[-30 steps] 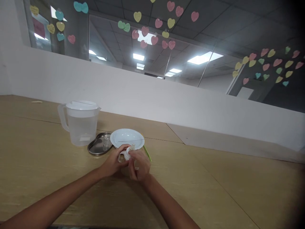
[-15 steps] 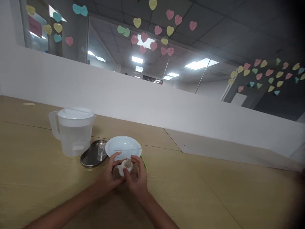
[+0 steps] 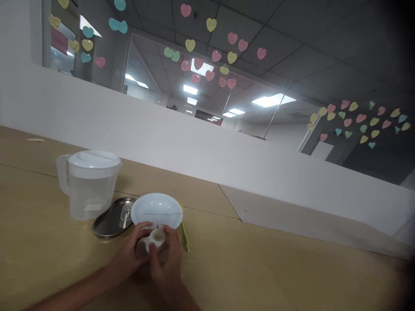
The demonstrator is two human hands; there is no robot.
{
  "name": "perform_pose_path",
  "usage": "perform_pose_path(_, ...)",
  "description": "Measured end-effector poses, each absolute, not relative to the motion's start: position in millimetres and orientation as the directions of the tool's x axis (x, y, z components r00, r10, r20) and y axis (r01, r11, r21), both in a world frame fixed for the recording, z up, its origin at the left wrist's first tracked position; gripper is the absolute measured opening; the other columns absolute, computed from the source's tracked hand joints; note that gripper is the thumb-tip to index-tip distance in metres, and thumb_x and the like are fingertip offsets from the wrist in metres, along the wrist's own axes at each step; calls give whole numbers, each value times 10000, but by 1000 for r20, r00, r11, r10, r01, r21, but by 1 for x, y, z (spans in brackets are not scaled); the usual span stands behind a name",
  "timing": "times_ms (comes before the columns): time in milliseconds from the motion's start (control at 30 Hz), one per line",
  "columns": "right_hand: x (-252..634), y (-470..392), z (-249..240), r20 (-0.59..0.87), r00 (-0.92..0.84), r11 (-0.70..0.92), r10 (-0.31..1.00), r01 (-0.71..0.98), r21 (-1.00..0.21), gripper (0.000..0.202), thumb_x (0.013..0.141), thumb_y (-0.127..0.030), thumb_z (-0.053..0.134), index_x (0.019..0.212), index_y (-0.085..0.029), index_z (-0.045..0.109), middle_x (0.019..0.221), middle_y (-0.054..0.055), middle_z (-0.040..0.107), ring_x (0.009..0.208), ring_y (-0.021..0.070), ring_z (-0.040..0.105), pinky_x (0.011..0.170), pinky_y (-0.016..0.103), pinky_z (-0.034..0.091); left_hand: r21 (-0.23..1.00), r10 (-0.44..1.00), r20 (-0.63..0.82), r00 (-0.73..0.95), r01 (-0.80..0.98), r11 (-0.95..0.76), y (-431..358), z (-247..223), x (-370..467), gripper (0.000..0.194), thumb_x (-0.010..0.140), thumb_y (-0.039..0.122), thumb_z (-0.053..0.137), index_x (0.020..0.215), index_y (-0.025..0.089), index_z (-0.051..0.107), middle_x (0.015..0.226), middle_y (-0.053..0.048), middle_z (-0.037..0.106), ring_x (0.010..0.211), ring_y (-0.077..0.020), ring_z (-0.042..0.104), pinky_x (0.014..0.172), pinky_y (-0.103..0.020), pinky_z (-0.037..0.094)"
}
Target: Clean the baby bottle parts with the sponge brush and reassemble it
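A baby bottle point(image 3: 157, 238) with a white collar and a clear teat is held between my two hands in front of the bowl. My left hand point(image 3: 127, 252) is closed round the bottle's left side. On the other side my right hand point(image 3: 167, 259) grips it, the thumb pressed on the white collar. The lower part of the bottle is mostly hidden by my fingers. Just beyond my fingers stands a white bowl point(image 3: 157, 204). Left of it, a clear cap point(image 3: 126, 211) lies in a metal kidney dish point(image 3: 108, 224).
A translucent lidded jug point(image 3: 92, 190) stands at the left behind the kidney dish. A thin green handle point(image 3: 184, 237) sticks out beside the bowl's right side. A low white wall point(image 3: 181, 142) runs along the table's back, below a window with heart-shaped notes.
The view has shifted, so the table things appear lower and further left. The teat and collar have turned between my hands, the teat now tipped away. Both hands keep their grip.
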State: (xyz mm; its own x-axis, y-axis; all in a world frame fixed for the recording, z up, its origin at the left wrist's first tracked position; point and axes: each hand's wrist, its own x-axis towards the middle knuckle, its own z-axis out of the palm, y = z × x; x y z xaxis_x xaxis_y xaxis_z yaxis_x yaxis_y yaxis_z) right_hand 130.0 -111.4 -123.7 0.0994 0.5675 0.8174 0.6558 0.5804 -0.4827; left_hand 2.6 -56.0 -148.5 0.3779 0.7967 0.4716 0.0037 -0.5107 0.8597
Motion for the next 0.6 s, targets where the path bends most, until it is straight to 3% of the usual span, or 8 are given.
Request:
perform_pose_path(100,130,-108,-127,813,159,556,560,655,-511,353,784,-267,559,1116,-215,453,962,71,563,879,226,571,737,377,503,843,797,509,325,-2,-538,-55,-155,9,334,720,360,640,973,210,482,1003,-63,639,951,-230,617,807,-325,524)
perform_pose_path(233,128,-105,-129,810,180,540,558,663,-519,322,753,-259,582,1054,-221,472,902,53,567,822,223,574,694,373,503,816,774,549,315,-4,-577,-51,-165,12,302,764,351,588,1010,217,473,1047,-67,627,974,-226,612,815,-323,527)
perform_pose_path(467,126,-107,-127,830,174,523,530,703,-482,307,752,-296,595,1026,-205,491,897,58,573,815,223,557,689,366,481,754,728,569,381,110,-647,-51,-160,4,449,768,328,548,1170,200,396,1146,-117,590,1061,-249,580,888,-374,500)
perform_pose_path(600,126,-108,-125,833,143,528,534,713,-461,326,763,-308,571,1052,-189,479,921,70,568,848,228,535,723,380,463,550,543,672,503,152,-821,-51,-149,-8,614,761,268,521,1315,186,269,1290,-152,482,1150,-261,512,932,-396,460)
